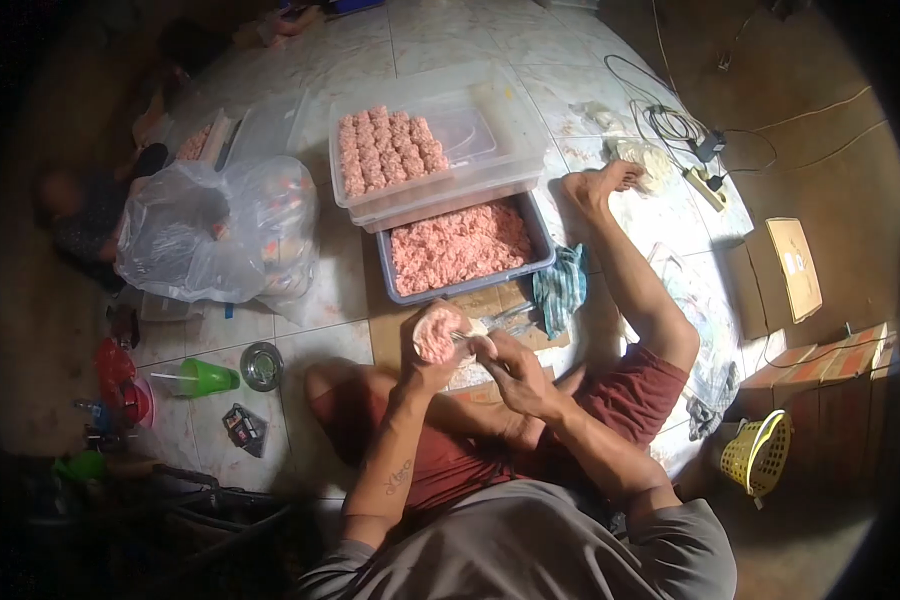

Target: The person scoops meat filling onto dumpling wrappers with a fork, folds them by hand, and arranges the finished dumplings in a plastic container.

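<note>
In front of my lap, my left hand is curled around a pale round wrapper with pink minced filling on it. My right hand grips a thin metal utensil whose end reaches the filling; whether it is a spoon or a fork is unclear. Just beyond my hands is a grey-blue tub full of pink minced mixture. A clear plastic container rests over the tub's far part, with several rows of filled pink pieces along its left side.
A teal cloth lies right of the tub. Large plastic bags stand to the left, near another person. A green cup and a glass ashtray-like dish are on the tiles. To the right are cables and a yellow basket.
</note>
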A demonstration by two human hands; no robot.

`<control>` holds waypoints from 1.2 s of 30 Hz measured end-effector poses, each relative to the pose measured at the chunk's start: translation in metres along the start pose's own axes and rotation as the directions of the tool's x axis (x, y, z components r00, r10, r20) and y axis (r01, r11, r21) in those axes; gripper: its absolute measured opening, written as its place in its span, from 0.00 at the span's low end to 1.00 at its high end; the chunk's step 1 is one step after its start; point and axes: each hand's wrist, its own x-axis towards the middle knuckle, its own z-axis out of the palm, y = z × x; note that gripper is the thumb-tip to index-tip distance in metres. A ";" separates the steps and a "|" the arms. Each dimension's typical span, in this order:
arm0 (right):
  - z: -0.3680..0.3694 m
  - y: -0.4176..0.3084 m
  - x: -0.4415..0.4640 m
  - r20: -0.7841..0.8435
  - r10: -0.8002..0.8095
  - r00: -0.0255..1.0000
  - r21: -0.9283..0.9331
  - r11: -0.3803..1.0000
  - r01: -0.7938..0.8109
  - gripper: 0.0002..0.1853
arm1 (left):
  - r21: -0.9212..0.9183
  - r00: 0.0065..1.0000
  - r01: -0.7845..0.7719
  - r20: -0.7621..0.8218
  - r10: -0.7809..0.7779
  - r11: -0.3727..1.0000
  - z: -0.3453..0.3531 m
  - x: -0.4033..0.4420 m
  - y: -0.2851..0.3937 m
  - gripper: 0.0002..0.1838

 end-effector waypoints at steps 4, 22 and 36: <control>-0.021 0.001 0.004 -0.159 0.093 0.983 -0.136 0.984 -0.115 0.12 | 0.128 0.946 0.145 -0.309 -0.099 0.981 -0.016 0.004 -0.002 0.22; 0.000 -0.011 -0.002 -0.172 0.137 0.976 -0.160 0.973 -0.165 0.11 | -0.039 0.910 0.306 -0.283 -0.304 0.951 -0.008 -0.014 -0.013 0.32; 0.036 0.005 -0.016 0.019 0.189 0.982 0.375 0.909 -0.182 0.11 | -0.266 0.965 0.245 -0.027 -0.261 0.932 -0.017 -0.014 0.009 0.24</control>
